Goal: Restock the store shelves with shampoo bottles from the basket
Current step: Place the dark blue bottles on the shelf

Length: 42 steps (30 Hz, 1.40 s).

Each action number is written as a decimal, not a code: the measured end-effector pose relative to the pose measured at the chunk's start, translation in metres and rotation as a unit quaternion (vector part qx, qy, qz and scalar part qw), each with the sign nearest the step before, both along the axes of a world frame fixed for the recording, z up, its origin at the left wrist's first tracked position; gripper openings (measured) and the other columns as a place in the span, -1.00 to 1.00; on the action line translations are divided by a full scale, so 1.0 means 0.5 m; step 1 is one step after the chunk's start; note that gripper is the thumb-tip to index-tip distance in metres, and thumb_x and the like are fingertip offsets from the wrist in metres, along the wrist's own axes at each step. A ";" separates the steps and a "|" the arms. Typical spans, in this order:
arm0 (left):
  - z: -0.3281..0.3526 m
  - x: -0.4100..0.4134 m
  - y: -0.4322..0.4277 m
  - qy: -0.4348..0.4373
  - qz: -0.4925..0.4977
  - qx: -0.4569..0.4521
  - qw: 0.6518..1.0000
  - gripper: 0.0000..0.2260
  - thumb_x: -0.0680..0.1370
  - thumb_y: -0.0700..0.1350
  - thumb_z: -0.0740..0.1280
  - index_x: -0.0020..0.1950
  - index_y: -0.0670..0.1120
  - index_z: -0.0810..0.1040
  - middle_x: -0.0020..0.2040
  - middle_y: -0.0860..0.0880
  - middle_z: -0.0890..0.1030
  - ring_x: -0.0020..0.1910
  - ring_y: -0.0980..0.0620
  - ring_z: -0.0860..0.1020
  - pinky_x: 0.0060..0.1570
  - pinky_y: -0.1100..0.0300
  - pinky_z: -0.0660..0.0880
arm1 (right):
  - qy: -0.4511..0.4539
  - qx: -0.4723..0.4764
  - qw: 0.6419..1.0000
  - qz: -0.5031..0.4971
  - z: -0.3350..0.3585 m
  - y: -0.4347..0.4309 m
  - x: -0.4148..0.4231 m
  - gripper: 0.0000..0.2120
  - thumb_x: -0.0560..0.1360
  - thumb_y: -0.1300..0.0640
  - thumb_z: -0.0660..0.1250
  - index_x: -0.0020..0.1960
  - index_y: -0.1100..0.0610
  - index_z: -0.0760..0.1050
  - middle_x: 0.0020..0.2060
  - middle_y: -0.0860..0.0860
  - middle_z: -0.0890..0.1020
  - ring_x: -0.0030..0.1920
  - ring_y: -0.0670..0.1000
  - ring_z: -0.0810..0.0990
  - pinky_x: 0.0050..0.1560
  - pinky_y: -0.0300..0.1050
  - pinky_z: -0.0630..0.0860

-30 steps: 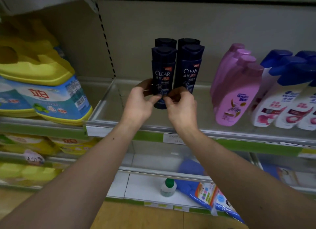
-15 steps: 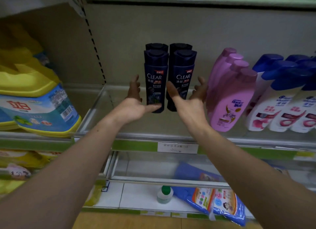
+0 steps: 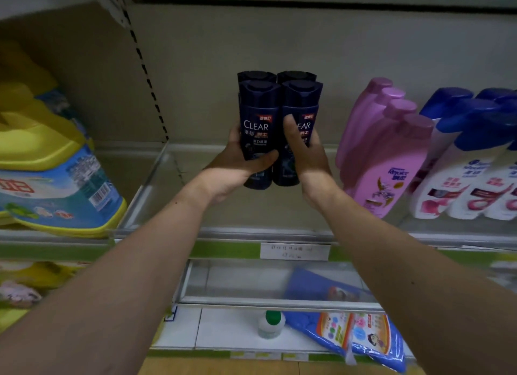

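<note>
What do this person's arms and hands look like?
Both forearms are bare, with no sleeves in view. The left hand and right hand wear no gloves, and no watch, bracelet or ring shows. A tiny dark mark sits on the left forearm and another on the right forearm.

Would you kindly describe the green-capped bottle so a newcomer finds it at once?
Look at the lowest white shelf, below the dark shampoo bottles. Left of the blue pouches stands the green-capped bottle: small, white, round, alone there.
</note>
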<state>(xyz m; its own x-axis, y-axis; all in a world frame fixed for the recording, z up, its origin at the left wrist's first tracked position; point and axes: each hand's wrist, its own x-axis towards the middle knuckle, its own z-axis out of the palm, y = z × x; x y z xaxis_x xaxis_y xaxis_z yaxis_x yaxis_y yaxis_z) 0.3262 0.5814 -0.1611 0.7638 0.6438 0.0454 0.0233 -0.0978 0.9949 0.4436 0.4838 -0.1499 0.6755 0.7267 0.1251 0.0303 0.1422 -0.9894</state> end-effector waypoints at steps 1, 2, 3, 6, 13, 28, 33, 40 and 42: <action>0.000 0.002 -0.001 -0.003 -0.001 0.001 1.000 -0.06 0.30 0.07 0.59 0.56 0.08 0.15 0.36 0.03 0.55 0.34 0.01 0.53 0.37 -0.11 0.43 | -0.002 0.001 1.000 0.006 -0.005 0.002 0.000 -0.50 0.45 -0.24 0.41 0.31 -0.04 0.50 0.06 -0.15 0.69 0.06 -0.18 0.67 0.13 -0.18 0.57; -0.001 0.004 -0.002 -0.006 -0.002 0.002 1.000 -0.06 0.29 0.08 0.59 0.55 0.07 0.17 0.36 0.02 0.56 0.33 0.00 0.53 0.36 -0.13 0.44 | -0.002 0.003 1.000 0.010 -0.008 0.004 0.000 -0.57 0.50 -0.16 0.41 0.30 -0.02 0.50 0.05 -0.15 0.69 0.04 -0.20 0.67 0.08 -0.25 0.56; -0.002 0.004 -0.003 -0.009 0.000 0.003 1.000 -0.07 0.28 0.08 0.59 0.54 0.06 0.18 0.35 0.01 0.57 0.32 -0.01 0.54 0.35 -0.14 0.45 | -0.001 0.004 1.000 0.013 -0.011 0.004 0.001 -0.61 0.52 -0.09 0.41 0.30 0.00 0.49 0.06 -0.14 0.69 0.03 -0.21 0.67 0.04 -0.30 0.56; -0.007 0.005 -0.007 -0.017 0.012 0.014 1.000 -0.08 0.27 0.07 0.60 0.53 0.00 0.20 0.32 -0.01 0.59 0.29 0.00 0.57 0.33 -0.13 0.48 | 0.004 0.014 1.000 0.020 -0.007 -0.006 0.001 -0.58 0.53 -0.02 0.43 0.32 0.09 0.49 0.11 -0.04 0.69 0.09 -0.11 0.68 0.10 -0.23 0.59; -0.011 -0.023 -0.048 0.009 0.041 0.048 0.998 -0.19 0.39 -0.02 0.56 0.50 0.02 0.16 0.22 0.11 0.61 0.20 0.19 0.59 0.22 0.18 0.51 | 0.017 0.005 0.999 0.051 -0.001 -0.063 -0.019 -0.65 0.50 -0.02 0.44 0.24 0.04 0.52 -0.01 -0.12 0.71 -0.01 -0.19 0.70 0.00 -0.29 0.58; 0.012 -0.079 -0.133 0.019 -0.014 0.001 1.000 -0.29 0.44 -0.16 0.48 0.51 -0.10 0.22 0.32 -0.02 0.59 0.27 0.10 0.58 0.25 0.20 0.51 | 0.008 -0.028 0.997 0.074 0.005 -0.151 -0.044 -0.41 0.39 -0.14 0.50 0.32 0.05 0.43 0.08 -0.06 0.70 0.07 -0.13 0.69 0.14 -0.13 0.60; 0.008 -0.073 -0.126 0.027 -0.020 -0.007 0.999 -0.24 0.40 -0.13 0.51 0.50 -0.11 0.21 0.31 -0.04 0.60 0.27 0.07 0.58 0.26 0.16 0.51 | 0.015 -0.025 0.995 0.095 0.003 -0.147 -0.043 -0.34 0.39 -0.15 0.48 0.38 0.08 0.38 0.14 -0.04 0.68 0.11 -0.12 0.68 0.09 -0.19 0.59; -0.004 -0.071 -0.116 0.035 -0.020 0.001 0.999 -0.16 0.37 -0.07 0.60 0.50 -0.10 0.19 0.31 -0.02 0.60 0.28 0.04 0.58 0.27 0.09 0.51 | 0.007 -0.019 0.996 0.091 -0.007 -0.142 -0.039 -0.36 0.41 -0.11 0.50 0.38 0.11 0.39 0.16 0.00 0.68 0.15 -0.07 0.67 0.17 -0.10 0.59; -0.002 -0.075 -0.122 0.043 -0.012 0.013 0.999 -0.13 0.35 -0.06 0.61 0.50 -0.08 0.15 0.30 0.00 0.59 0.26 0.08 0.58 0.25 0.13 0.52 | 0.009 -0.014 0.995 0.095 -0.008 -0.145 -0.040 -0.38 0.43 -0.07 0.50 0.38 0.14 0.39 0.16 0.02 0.68 0.15 -0.05 0.67 0.18 -0.09 0.59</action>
